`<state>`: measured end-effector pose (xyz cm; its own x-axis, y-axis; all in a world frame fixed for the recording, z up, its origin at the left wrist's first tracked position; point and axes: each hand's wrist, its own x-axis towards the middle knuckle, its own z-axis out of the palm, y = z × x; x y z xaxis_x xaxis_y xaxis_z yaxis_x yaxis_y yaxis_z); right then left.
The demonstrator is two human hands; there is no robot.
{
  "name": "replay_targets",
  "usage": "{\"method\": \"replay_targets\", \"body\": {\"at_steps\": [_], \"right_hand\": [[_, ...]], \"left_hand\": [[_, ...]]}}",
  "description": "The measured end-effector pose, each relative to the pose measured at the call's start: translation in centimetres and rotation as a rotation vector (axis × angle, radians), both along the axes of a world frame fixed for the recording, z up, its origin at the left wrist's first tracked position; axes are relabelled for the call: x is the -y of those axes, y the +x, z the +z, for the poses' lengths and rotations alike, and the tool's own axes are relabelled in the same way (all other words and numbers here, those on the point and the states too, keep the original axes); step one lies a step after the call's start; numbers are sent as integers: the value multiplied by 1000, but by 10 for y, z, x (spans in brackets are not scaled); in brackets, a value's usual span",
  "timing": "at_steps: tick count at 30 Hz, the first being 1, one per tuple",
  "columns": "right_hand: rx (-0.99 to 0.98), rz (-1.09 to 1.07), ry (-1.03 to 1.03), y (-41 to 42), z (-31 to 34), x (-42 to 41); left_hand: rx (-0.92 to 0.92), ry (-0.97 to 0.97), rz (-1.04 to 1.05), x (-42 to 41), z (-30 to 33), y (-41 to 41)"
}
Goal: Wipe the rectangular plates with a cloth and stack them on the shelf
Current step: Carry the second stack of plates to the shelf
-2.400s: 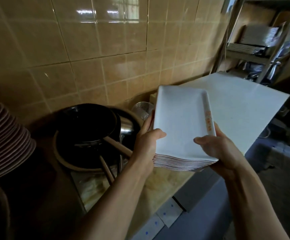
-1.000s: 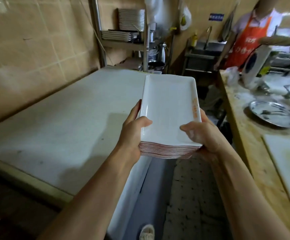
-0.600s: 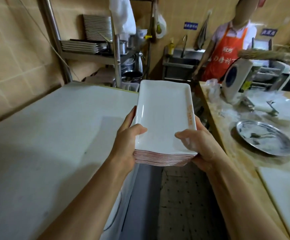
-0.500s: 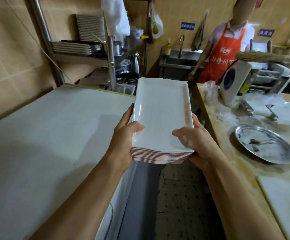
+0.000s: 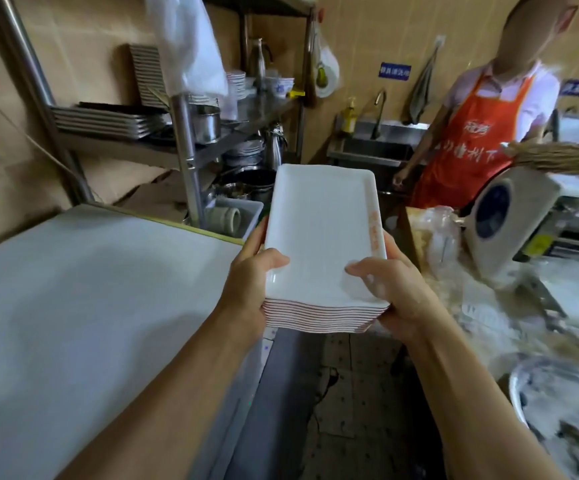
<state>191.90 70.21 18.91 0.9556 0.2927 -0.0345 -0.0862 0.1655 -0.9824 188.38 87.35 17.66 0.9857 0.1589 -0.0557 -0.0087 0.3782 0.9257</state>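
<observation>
While both hands, left hand [image 5: 251,289] and right hand [image 5: 397,299], grip the stack of rectangular plates [image 5: 322,251], carrying proceeds; setting it on the steel shelf [image 5: 135,147] appears next.

Dim-ish indoor light, warm cast on the tiled wall [image 5: 73,46]. Soft diffuse source, prob overhead/behind cam; no hard shadows. White counter [image 5: 73,306] at 9 o'clock reads blue-grey w/ a broad soft shadow patch across its middle. Stack of plates [image 5: 319,237] at centre is the brightest thing, near clipped on top, mild sheen by the thumbs. Floor [image 5: 350,410] at 6 o'clock dark, low detail. Wide-angle distortion: shelf post [image 5: 185,161] and pipe at 10–11 o'clock bow and lean. Forearms stretch toward the bottom corners. Overall soft w/ compression smear; metal basin [image 5: 565,410] at 4 o'clock mushy. Person's face at 1 o'clock blurred out.
</observation>
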Motion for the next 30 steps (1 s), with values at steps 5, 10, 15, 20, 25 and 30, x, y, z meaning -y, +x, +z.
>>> {"method": "replay_targets", "body": {"at_steps": [5,10,15,20,25,30], "right_hand": [[-3,41,-7,92,3,5],[-12,68,0,184,-1,-6],[-7,85,38,284,-1,-28],[12,101,43,378,7,-50],[12,153,42,469,10,-66],[25,266,60,568,12,-75]], "left_hand": [[12,12,40,7,5,85],[16,16,67,-3,0,175],[31,0,82,-27,0,273],[43,14,101,-47,13,363],[54,72,149,-61,21,443],[40,129,260,-63,21,529]]}}
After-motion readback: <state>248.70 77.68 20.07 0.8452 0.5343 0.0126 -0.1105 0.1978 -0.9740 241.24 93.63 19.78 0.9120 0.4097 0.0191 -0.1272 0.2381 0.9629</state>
